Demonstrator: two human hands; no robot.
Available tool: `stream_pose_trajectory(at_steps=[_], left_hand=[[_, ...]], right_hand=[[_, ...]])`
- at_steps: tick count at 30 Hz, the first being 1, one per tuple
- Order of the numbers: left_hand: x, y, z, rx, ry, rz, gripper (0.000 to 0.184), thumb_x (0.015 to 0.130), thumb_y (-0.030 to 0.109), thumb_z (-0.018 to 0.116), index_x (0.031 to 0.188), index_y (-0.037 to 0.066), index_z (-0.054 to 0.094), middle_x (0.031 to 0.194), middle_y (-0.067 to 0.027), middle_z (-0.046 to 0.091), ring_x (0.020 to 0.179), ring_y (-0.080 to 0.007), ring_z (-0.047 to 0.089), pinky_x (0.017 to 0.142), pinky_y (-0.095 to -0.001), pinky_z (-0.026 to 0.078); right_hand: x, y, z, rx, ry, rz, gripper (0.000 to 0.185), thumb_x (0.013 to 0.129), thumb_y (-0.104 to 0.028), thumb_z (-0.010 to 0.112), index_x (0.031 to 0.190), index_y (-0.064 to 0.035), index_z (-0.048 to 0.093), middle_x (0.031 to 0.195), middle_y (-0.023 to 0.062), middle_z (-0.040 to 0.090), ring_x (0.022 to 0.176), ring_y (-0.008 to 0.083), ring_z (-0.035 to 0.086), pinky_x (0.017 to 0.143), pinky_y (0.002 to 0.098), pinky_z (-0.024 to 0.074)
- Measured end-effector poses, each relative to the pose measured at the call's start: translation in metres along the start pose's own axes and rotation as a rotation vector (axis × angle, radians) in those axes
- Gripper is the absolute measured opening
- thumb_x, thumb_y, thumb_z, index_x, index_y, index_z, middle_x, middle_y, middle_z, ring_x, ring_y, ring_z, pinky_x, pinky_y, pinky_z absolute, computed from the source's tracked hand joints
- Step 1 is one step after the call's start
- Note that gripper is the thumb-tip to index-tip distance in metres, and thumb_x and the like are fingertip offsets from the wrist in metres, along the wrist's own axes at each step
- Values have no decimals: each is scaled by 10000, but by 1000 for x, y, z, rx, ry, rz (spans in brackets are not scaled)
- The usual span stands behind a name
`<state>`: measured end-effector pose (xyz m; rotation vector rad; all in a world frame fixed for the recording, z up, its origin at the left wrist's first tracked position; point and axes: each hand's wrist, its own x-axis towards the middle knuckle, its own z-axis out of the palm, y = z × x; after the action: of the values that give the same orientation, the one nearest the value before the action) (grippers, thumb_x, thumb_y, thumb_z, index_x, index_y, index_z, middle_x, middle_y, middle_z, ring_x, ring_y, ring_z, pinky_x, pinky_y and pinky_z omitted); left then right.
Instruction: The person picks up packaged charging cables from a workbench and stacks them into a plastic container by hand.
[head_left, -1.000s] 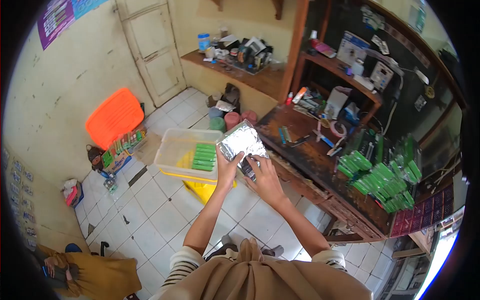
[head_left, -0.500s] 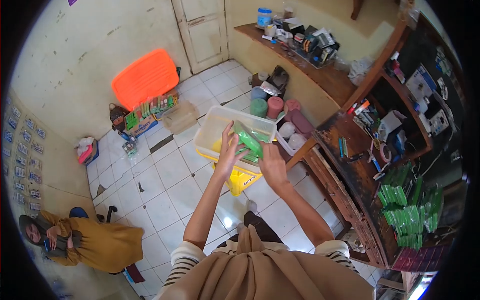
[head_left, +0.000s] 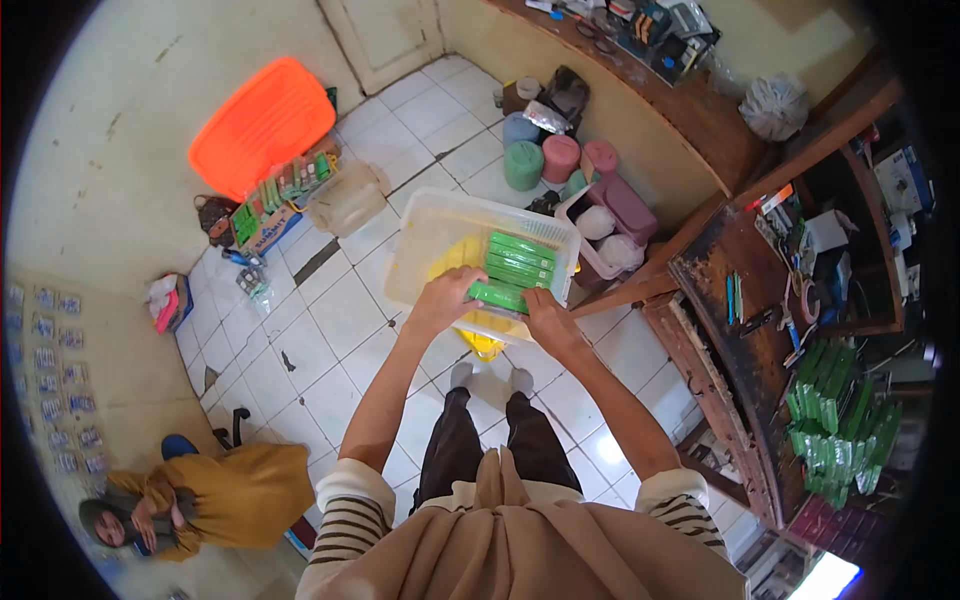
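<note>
A green plastic-wrapped packet (head_left: pixel 498 296) lies between my two hands at the near side of a translucent plastic bin (head_left: pixel 410 240). My left hand (head_left: pixel 447 298) grips its left end, and my right hand (head_left: pixel 550 320) has its fingers closed on the right end. Just beyond it, several similar green packets (head_left: pixel 520 258) lie in a row inside the bin. Yellow shows through the bin's left part. Whether the held packet touches the bin floor I cannot tell.
On the right, a worn wooden desk (head_left: pixel 720 285) carries pens and a stack of green packets (head_left: pixel 840 420). Thread cones (head_left: pixel 523 165) stand behind the bin. An orange lid (head_left: pixel 262 125) leans at the wall. A person (head_left: pixel 225 495) is at lower left.
My hands have lowered the green packet from above the bin into its near side, turning it level. The view has tilted downward, so the row of packets and my feet now show.
</note>
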<state>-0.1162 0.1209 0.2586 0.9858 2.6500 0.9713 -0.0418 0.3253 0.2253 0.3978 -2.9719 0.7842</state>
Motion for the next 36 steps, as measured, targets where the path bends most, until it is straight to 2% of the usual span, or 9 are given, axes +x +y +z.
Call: stream_pose_trajectory(at_steps=[5,8,13,17,21,25,29,31,36], left_hand=[[10,-62,45,98,-228,6,344,634,107,697,919,112,504,886,-61,590,892,-256,551,725,-373,489],[19,-83,61,136,-341,28,368,624,102,704,918,102,483,895,-60,580,902,-266,542,717,-382,496],[29,-99,90,213,-566,35,443,617,104,720,958,76,439,974,-90,522,953,-301,509,775,-393,465],[30,-113,111,-8,-523,76,478,613,130,749,962,55,430,960,-118,506,921,-303,522,738,-407,482],[33,-126,124,-199,-455,-248,607,580,164,789,1013,20,388,1009,-185,447,880,-356,537,760,-425,471],[40,-128,130,-323,-551,-605,734,551,137,808,1075,20,307,1061,-223,364,871,-410,541,717,-439,505],[36,-147,159,-227,-473,-519,782,540,77,804,1095,22,255,1069,-230,331,873,-420,540,601,-392,556],[40,-140,158,-334,-474,-657,792,538,23,791,1088,36,221,1089,-246,299,873,-420,537,526,-333,578],[38,-137,164,-395,-413,-766,750,554,-28,759,1041,67,197,1081,-246,282,921,-415,508,533,-355,589]], right_hand=[[6,17,61,-86,-108,41,330,682,-70,621,961,22,472,886,147,515,925,288,519,783,355,467],[15,24,89,-329,-64,41,185,654,-76,617,817,-11,561,870,119,523,924,266,494,747,338,461],[21,35,120,-297,-209,171,219,605,-14,615,820,-2,572,866,119,524,888,257,531,668,348,510],[19,47,126,-358,-277,200,254,594,-7,634,833,-7,548,858,115,520,821,239,573,580,324,529],[22,48,137,-500,-301,162,163,673,-69,621,825,-39,569,838,83,535,740,206,598,529,309,529],[26,53,149,-506,-322,172,261,630,-36,637,863,-23,520,849,100,519,746,213,597,544,304,534],[27,54,152,-463,-328,237,228,665,-41,623,866,-21,516,839,111,532,763,238,607,553,319,537],[27,54,149,-449,-299,246,230,678,-46,626,877,-17,514,832,124,554,767,250,613,562,325,538],[19,43,128,-19,-397,603,236,724,-157,649,810,53,581,762,241,604,760,364,616,663,411,520]])
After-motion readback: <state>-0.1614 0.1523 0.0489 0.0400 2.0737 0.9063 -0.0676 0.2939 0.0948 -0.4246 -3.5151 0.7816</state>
